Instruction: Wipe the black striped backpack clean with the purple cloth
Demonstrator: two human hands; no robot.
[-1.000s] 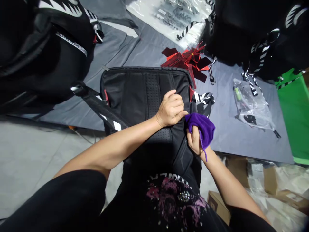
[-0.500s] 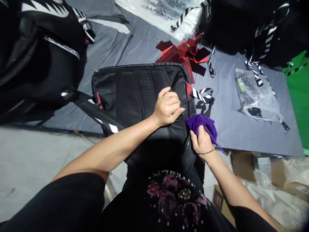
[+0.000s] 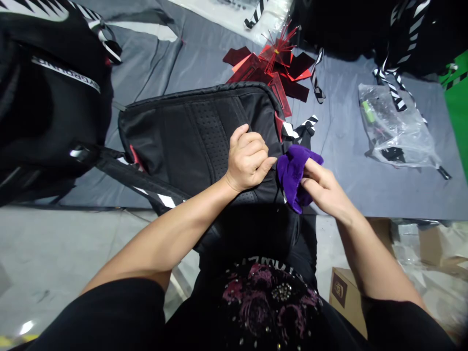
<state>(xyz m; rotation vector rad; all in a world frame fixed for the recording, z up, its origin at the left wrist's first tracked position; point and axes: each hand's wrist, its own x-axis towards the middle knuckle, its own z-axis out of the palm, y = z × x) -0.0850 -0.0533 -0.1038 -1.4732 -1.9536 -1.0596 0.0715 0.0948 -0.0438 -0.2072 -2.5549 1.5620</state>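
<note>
A black backpack [image 3: 179, 141] lies on the grey-covered table with its padded, perforated back panel facing up. My left hand [image 3: 248, 158] is closed in a fist on that panel, gripping a bit of the black backpack. At the bag's right side, my right hand [image 3: 321, 187] holds a purple cloth [image 3: 294, 175], its fingers partly hidden in the folds. The cloth touches the bag's edge below a black-and-white striped strap [image 3: 305, 127]. A wide shoulder strap [image 3: 141, 180] runs along the bag's near left side.
Another black bag [image 3: 54, 107] stands at the left. Red tags [image 3: 256, 68] lie behind the backpack. A clear plastic bag [image 3: 398, 126] is on the table [image 3: 340, 170] at the right, black bags [image 3: 340, 29] behind. A cardboard box [image 3: 349, 297] sits below.
My right hand has moved up and turned, bringing the purple cloth higher along the bag's right edge. My left hand keeps its grip. The view has shifted slightly.
</note>
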